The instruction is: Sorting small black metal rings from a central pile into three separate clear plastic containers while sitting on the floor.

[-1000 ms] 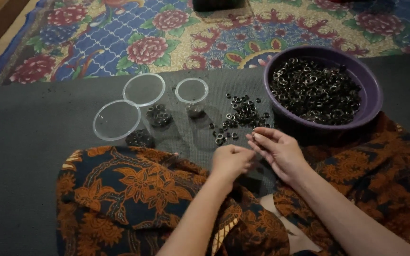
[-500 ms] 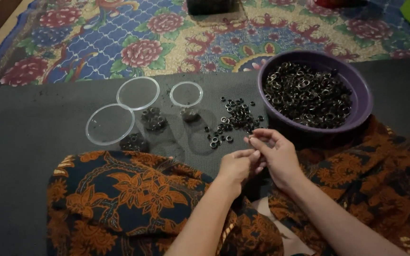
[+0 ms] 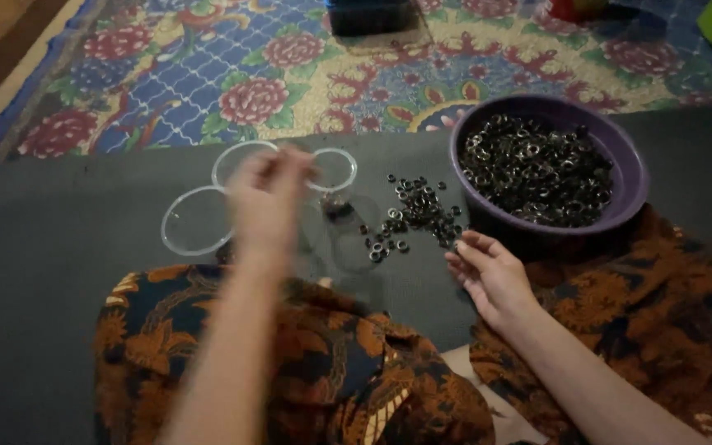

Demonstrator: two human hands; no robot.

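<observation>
My left hand is raised over the clear plastic cups at about eleven o'clock, blurred — I cannot tell whether its fingers pinch a ring or are spread. My right hand rests at about three o'clock on the dark grey mat, fingers loosely open and holding nothing, just beside the loose pile of small black rings. I judge the step in hand to be sorting rings into the cups; the next move calls for a fine pinch on one ring from the pile. The purple bowl at one o'clock is heaped with more rings. The mat lies over a flowered rug on the floor — patterned cloth covers my knees.
</observation>
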